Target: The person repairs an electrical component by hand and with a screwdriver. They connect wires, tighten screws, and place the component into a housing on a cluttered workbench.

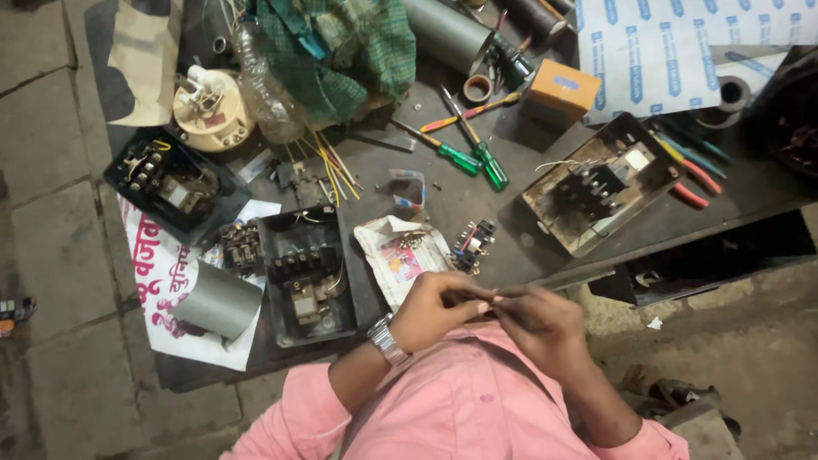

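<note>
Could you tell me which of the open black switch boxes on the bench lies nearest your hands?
The black box beside the grey cylinder, just beyond the left hand; the other black box lies farther off, near the cream round part.

- A small part pinched between the left hand (439,308) and right hand (544,319) is hidden by the fingers.
- The dark motor housing (788,128) is cut off by the right edge.
- Both elbows are cropped below.

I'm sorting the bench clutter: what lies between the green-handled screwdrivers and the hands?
In the head view, a small terminal block sits on the dark bench top between the green screwdrivers and the two hands, left and right.
</note>
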